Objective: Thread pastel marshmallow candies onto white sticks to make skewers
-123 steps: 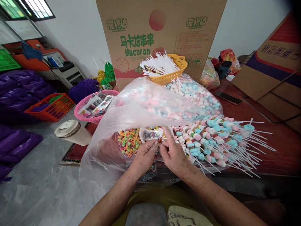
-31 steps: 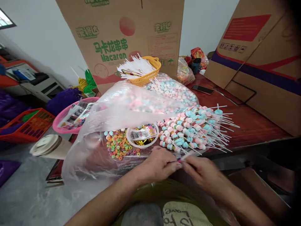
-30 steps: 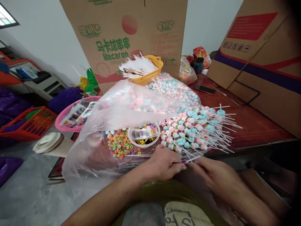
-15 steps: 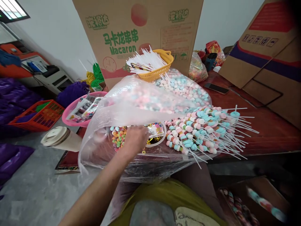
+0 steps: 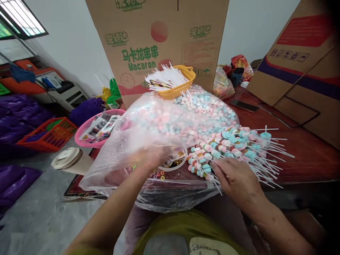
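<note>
My left hand (image 5: 154,156) is at the plastic film, left of a round clear tub (image 5: 174,167) with gold shreds and small packets in it. Blur and film hide its fingers. Small coloured rings (image 5: 158,174) lie beneath that wrist, partly covered. Over on the right, my right hand (image 5: 236,177) has its fingers closed at the near left side of a pile of marshmallow skewers (image 5: 225,141), pinching one by its stick. Behind both hands, a large clear plastic bag (image 5: 114,145) holds many loose pink, white and blue marshmallows (image 5: 209,106).
A yellow basket (image 5: 176,92) of white sticks rests on the marshmallow bag, before a tall carton (image 5: 170,39). Left are a pink basket (image 5: 91,143) of packets and stacked paper cups (image 5: 71,161). A phone (image 5: 244,105) and another carton (image 5: 300,71) are at right.
My right hand has come into view and reached the skewer pile. The film now hangs lower over the coloured rings and my left hand. A skewer seen at the lower right is gone from view.
</note>
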Action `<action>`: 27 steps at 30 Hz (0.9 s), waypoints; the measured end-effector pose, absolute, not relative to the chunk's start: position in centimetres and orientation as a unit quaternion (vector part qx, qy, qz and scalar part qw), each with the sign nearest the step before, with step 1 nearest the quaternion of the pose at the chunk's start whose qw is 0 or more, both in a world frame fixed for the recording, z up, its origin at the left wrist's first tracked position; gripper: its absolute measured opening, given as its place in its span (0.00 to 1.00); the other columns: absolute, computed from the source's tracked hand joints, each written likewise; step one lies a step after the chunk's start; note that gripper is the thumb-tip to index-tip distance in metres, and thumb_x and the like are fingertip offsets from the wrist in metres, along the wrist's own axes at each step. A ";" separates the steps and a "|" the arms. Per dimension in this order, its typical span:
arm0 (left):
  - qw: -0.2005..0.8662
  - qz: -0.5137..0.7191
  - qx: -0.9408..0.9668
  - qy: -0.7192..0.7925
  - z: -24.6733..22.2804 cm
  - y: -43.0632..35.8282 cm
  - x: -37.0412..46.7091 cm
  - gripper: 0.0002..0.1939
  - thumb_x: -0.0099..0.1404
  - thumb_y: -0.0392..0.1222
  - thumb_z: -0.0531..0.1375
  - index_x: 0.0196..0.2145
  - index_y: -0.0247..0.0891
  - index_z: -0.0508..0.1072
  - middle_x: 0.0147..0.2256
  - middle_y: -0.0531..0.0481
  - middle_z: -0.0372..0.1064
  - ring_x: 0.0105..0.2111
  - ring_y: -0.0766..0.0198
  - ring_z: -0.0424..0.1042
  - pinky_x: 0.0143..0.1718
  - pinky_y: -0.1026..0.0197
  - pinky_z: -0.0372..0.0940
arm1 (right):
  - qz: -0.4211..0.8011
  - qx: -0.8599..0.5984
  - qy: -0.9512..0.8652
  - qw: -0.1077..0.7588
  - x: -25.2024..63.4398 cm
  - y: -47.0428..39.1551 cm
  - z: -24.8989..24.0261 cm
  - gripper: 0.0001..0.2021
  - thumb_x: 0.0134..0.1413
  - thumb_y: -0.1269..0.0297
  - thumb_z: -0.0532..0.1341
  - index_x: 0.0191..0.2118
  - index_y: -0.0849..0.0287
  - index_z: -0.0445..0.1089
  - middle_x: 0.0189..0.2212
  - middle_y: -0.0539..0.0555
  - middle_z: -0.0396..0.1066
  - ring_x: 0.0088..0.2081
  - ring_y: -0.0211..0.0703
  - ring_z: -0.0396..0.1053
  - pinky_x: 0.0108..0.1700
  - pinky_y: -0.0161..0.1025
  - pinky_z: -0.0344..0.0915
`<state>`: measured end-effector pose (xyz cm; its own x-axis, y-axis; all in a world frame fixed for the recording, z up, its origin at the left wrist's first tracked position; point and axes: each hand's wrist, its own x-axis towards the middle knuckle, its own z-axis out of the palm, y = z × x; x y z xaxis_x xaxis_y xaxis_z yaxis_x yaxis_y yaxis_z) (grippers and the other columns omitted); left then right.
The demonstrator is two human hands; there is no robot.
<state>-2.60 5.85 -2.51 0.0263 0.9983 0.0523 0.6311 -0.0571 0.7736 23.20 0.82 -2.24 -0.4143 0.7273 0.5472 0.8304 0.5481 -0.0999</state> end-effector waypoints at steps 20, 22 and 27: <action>0.099 0.169 0.833 0.518 -2.5 7.1 -2.5 0.14 0.62 0.35 0.50 0.43 0.39 0.71 0.43 0.46 0.71 0.45 0.58 0.67 0.50 0.57 0.58 | 0.200 -0.483 -0.816 0.245 14.7 7.7 -2.8 0.10 0.57 0.65 0.51 0.29 0.60 0.67 0.27 0.53 0.67 0.30 0.40 0.62 0.31 0.34 0.53; 0.131 0.206 0.832 0.499 -2.6 6.8 -2.4 0.13 0.63 0.36 0.49 0.42 0.37 0.70 0.42 0.46 0.71 0.44 0.59 0.67 0.48 0.58 0.59 | 0.226 -0.455 -0.824 0.252 14.5 7.8 -2.7 0.09 0.55 0.62 0.53 0.29 0.59 0.67 0.27 0.51 0.66 0.30 0.38 0.62 0.31 0.33 0.54; 0.246 0.267 0.780 0.510 -2.0 5.7 -2.1 0.11 0.66 0.41 0.46 0.36 0.37 0.66 0.30 0.51 0.66 0.32 0.64 0.66 0.36 0.62 0.61 | 0.272 -0.462 -0.794 0.286 14.7 7.9 -2.9 0.13 0.55 0.62 0.50 0.23 0.59 0.61 0.18 0.47 0.58 0.23 0.35 0.57 0.25 0.31 0.51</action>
<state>-2.09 5.70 -2.01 0.3366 0.9268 0.1666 0.6641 -0.3591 0.6558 14.72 7.87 -2.93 -0.4098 0.8890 0.2045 0.5777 0.4264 -0.6960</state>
